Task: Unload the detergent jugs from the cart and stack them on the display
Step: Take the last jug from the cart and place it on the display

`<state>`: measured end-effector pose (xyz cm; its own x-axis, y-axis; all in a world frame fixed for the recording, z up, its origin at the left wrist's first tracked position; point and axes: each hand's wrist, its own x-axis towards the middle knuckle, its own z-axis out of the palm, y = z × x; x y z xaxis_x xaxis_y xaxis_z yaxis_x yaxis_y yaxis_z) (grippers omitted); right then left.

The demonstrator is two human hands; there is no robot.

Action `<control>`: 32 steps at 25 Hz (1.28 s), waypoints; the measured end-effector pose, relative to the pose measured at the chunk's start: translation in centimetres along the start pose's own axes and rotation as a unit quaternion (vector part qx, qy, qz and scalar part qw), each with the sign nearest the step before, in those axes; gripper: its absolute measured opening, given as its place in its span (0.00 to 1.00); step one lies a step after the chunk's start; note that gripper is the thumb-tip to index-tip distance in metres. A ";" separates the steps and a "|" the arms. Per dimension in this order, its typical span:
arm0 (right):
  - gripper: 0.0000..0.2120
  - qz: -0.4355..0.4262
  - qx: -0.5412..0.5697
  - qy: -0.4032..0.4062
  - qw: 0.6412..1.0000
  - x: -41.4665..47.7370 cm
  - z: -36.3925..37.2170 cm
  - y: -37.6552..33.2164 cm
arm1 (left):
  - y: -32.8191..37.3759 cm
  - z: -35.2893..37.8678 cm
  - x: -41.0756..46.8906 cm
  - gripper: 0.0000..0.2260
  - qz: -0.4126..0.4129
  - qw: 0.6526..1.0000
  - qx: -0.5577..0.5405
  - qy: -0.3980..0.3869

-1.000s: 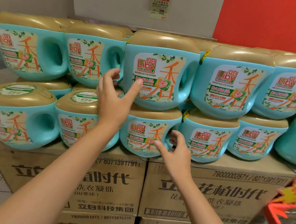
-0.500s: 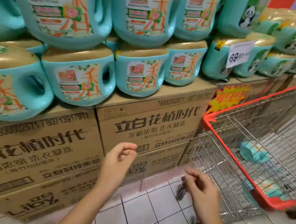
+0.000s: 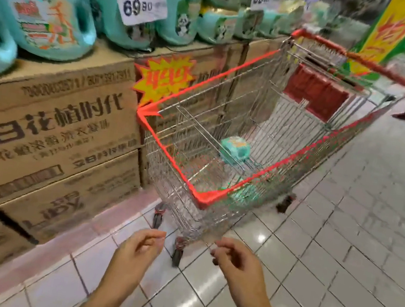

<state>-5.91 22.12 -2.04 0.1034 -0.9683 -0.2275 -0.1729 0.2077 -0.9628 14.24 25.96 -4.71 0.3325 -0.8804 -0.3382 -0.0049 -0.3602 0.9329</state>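
A second jug [image 3: 242, 195], motion-blurred, is half hidden behind the cart [image 3: 209, 198] rim.

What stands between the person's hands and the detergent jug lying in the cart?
The cart's near wire wall with its red rim does. The left hand and right hand hang empty, low before it; the jug lies inside, behind it. Above the rim nothing visible blocks the way.

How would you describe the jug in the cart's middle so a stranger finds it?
Find the wire shopping cart with the red rim, beside the stacked cardboard boxes. A teal jug lies near the middle of its floor. Unlike the second teal jug, half hidden behind the near red corner, it shows fully.
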 end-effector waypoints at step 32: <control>0.03 0.026 -0.380 -0.174 0.908 68.1 -20.4 -2.1 | 15.8 29.8 50.9 0.06 -0.106 0.984 0.076 0.123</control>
<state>-18.54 -47.05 -12.51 0.3558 -0.8302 -0.4291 -0.7992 -0.0324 -0.6001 2.96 -33.78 -10.93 0.5587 -0.6865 -0.4653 -0.0466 -0.5862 0.8088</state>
